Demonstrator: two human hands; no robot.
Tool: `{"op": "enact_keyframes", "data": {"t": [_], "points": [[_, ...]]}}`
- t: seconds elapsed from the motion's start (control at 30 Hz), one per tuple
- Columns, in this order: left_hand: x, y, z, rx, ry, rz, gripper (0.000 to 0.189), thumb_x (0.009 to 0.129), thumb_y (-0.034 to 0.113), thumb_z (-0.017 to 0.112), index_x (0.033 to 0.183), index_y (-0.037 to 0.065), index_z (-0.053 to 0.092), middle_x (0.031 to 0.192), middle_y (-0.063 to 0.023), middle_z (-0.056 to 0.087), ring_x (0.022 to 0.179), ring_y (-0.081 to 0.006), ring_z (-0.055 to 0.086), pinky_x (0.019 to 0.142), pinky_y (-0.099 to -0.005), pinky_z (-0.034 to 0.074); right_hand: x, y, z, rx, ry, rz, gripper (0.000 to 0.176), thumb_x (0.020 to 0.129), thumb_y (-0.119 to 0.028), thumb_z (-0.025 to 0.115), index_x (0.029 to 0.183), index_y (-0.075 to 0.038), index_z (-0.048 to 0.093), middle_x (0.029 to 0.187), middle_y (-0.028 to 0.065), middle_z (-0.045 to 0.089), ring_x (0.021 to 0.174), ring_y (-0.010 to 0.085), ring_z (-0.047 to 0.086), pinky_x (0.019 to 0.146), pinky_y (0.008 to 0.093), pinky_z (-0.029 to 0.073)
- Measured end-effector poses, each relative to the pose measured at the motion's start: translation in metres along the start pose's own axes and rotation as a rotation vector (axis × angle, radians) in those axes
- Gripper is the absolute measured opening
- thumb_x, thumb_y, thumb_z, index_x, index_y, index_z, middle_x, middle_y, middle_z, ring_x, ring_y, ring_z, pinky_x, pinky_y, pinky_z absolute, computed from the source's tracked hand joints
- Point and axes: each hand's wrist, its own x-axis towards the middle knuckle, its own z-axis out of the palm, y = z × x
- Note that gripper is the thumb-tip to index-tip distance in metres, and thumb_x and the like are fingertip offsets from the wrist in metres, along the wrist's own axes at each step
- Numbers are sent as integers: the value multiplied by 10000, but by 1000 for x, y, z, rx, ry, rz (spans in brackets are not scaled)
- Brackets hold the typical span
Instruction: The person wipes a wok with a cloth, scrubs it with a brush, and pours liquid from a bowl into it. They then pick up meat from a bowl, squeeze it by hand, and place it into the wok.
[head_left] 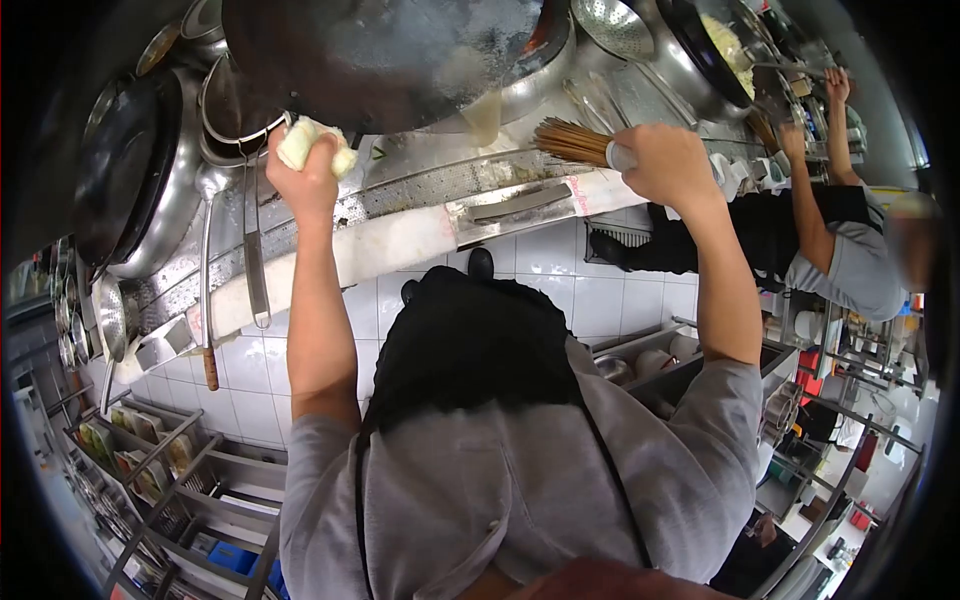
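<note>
Left hand (pixel 305 180), upper left of frame: forearm raised straight up from the grey sleeve, wrist bent slightly inward, fingers closed tight round a folded pale cloth (pixel 318 145) pressed against the near edge of the wok (pixel 380 50). Wok large, dark, wet-looking, filling upper centre, tipped toward the viewer. Right hand (pixel 665 160), upper right of centre: arm extended up and slightly bent at the elbow, fist closed, knuckles up, gripping the bound end of a bamboo brush (pixel 575 142). Brush long axis close to horizontal, dipping slightly to the right; splayed bristles pointing to frame left, toward the wok's lower right edge, just above the stove front (pixel 520 205). Whether bristles touch the wok: cannot tell. Ladle (pixel 205 280) hanging at left, handle down. Co-worker (pixel 840 250) at right edge, both arms lifted toward a second wok (pixel 715 45) in upper right.
</note>
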Motion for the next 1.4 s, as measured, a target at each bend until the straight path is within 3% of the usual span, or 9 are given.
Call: {"op": "enact_keyframes", "data": {"t": [0.37,0.43,0.63,0.67,0.7,0.83,1.0,1.3,1.4], "points": [[-29,-10,4,-47,100,-1,298,745,18,656,1022,-57,573,835,-76,654,738,-139,624,705,-286,517,-40,-21,18,179,-24,-15,478,705,-191,724,1176,-144,663,824,197,681,788,379,670,742,473,531],[-26,-11,1,-28,102,-7,264,741,21,653,982,-57,580,816,-78,650,716,-143,620,682,-286,514,-47,-24,10,261,65,60,482,699,-192,731,1174,-151,662,834,195,684,793,380,671,752,464,533],[14,26,20,-162,117,-223,153,718,15,641,851,-41,591,755,-88,638,633,-158,606,602,-291,498,-41,20,22,381,-56,21,522,677,-194,759,1179,-115,645,916,213,695,835,364,682,777,442,530],[23,28,22,-201,131,-265,138,714,12,638,834,-38,592,744,-90,636,623,-161,604,592,-292,494,-43,31,7,405,-38,41,554,673,-192,766,1206,-115,637,919,217,694,826,356,685,772,426,532],[30,24,23,-202,106,-301,152,735,50,633,871,-17,619,736,-82,631,573,-172,613,449,-292,457,-47,46,-2,470,81,45,517,681,-166,762,1185,-114,659,974,195,703,870,348,688,805,422,526],[44,44,47,-228,133,-469,151,720,27,641,855,-10,586,707,-80,613,492,-175,599,327,-297,428,-38,67,-40,853,426,173,572,728,-88,748,1283,-117,613,1080,154,705,954,245,688,851,324,501],[34,29,108,-266,166,-523,160,732,91,656,856,8,601,715,-87,635,532,-185,629,360,-307,462,76,67,-60,682,535,-72,638,733,-192,746,1341,-208,555,999,172,691,937,309,669,851,385,500],[-1,-11,192,-477,289,-726,264,773,68,631,1002,10,513,786,-91,608,566,-198,626,367,-312,471,244,46,-117,421,457,-61,647,719,-303,762,1338,-252,579,975,147,709,1021,316,666,897,411,501],[2,2,199,-437,315,-765,219,786,95,648,960,44,527,788,-78,616,608,-187,632,382,-314,472,319,36,-83,633,571,69,663,700,-335,794,1322,-232,589,1052,137,706,1048,313,665,893,420,529]]}}
